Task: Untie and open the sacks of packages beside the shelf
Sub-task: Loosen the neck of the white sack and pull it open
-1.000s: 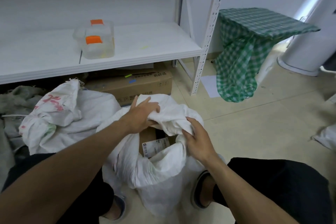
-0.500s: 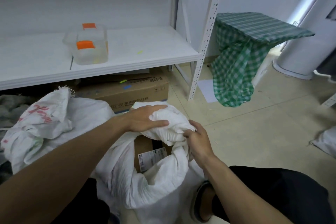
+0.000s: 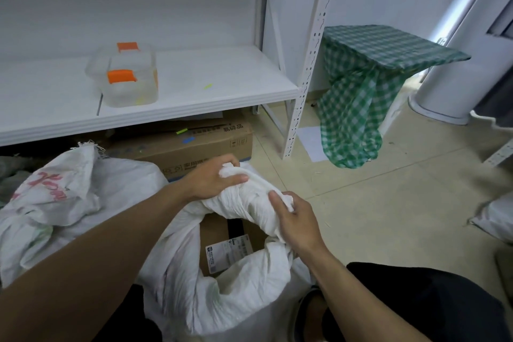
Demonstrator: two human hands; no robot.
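From the head camera I look down on both forearms, which reach forward from the bottom of the frame and meet over the white woven plastic sack (image 3: 236, 286) standing on the floor between the person's knees. The left hand (image 3: 211, 178) lies palm down on the far side of the sack's mouth. Its fingers are curled over a bunched fold of the rim and the thumb is pressed along the near side of the fold, so it is gripping the fabric. The right hand (image 3: 294, 225) comes in from the right and clutches the same rolled rim, with the thumb on top and the fingers wrapped underneath. The two hands sit close together but do not touch.

The sack's mouth is open, and inside I count one brown cardboard parcel (image 3: 219, 233) with a white printed label (image 3: 226, 254). A second white woven sack with pink lettering (image 3: 69, 203) slumps just to the left, touching the first. A third white bundle (image 3: 497, 219) is cut off by the right edge, and I cannot tell what it is.

Both sacks lie in front of the white metal shelf (image 3: 222, 86). The shelf carries one clear plastic box with two orange clasps (image 3: 127, 80), and one long brown cardboard carton (image 3: 200, 147) sits beneath it. One green checked cloth (image 3: 361, 91) is draped over something beside the shelf post.
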